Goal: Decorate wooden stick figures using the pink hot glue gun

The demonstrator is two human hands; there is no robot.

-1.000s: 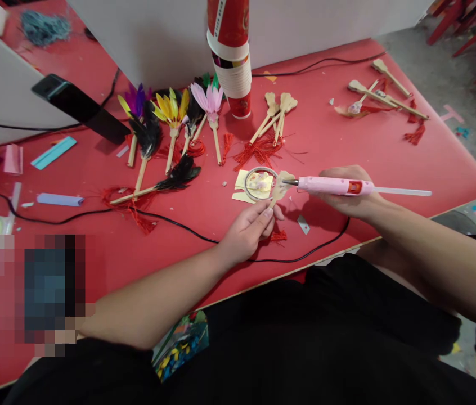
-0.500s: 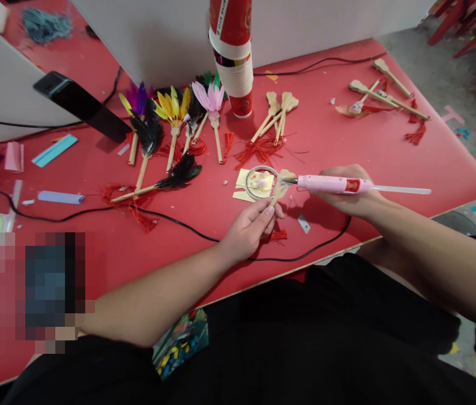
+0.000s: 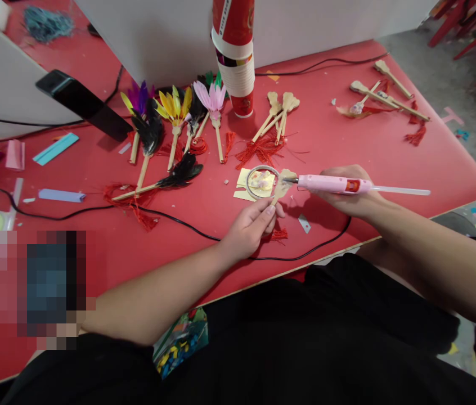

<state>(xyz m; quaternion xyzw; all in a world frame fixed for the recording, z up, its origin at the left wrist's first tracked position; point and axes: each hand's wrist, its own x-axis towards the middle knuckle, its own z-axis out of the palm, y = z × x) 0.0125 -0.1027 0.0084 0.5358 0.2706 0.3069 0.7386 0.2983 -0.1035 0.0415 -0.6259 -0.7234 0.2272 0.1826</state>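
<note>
"Head view: left hand (image 3: 251, 226) pinches a wooden stick (image 3: 282, 187) by its shaft above the red table (image 3: 320, 124); right hand (image 3: 350, 204) grips a pink glue gun (image 3: 326, 184), nozzle at the stick's broad end."

"Handling?"

"Likely light, stiff; best held by the shaft."

"Containers?"

"Stacked paper cups (image 3: 237, 77), contents hidden."

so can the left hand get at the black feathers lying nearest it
Probably yes: nothing tall stands between the left hand and the black feathers, though its fingers are taken up with a wooden piece.
</note>
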